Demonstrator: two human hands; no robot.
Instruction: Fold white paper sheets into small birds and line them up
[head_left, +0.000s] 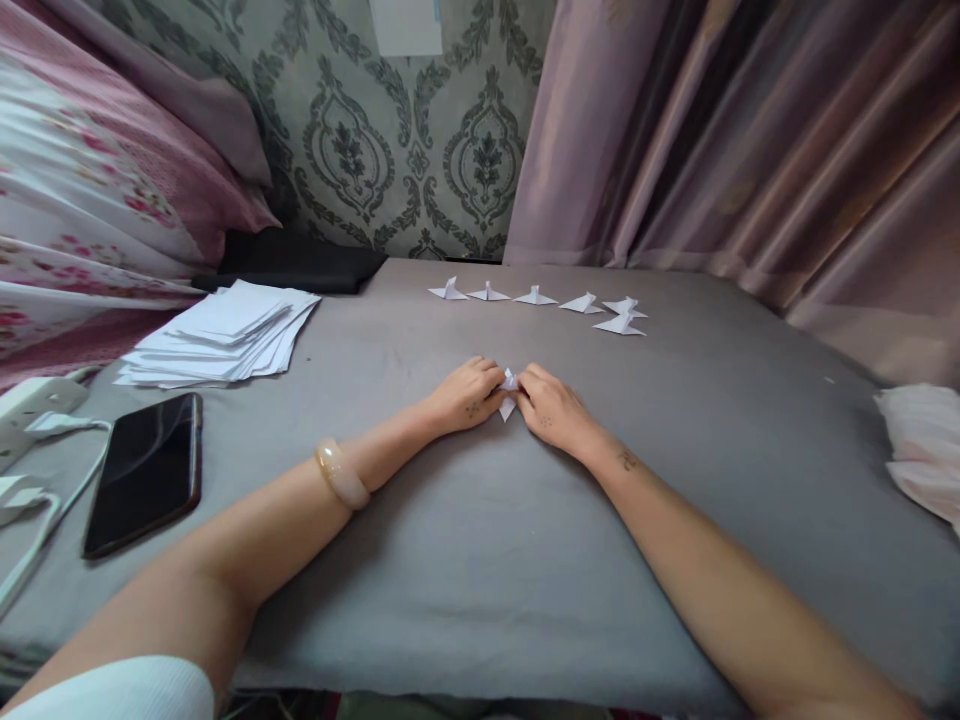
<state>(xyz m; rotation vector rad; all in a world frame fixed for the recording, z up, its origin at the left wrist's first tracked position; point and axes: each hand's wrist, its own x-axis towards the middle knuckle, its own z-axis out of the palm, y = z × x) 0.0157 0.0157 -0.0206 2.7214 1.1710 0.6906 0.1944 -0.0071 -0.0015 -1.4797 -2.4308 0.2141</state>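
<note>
White sleeve (127, 690) nearest; L hand (469, 395) & R hand (555, 408) fingers pinching folded paper (508, 381) btwn, 6 paper pcs (535, 297) behind.

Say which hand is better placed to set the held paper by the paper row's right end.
Probably the right hand: it grips the small folded paper and sits closer to the paper figures at that end. The left hand, also at the paper, lies farther from them.

A grey-covered table (450, 580) is carrying a phone (144, 475) at nine o'clock, stacked paper (225, 330) at ten, folded papers (535, 297) from twelve to one.
</note>
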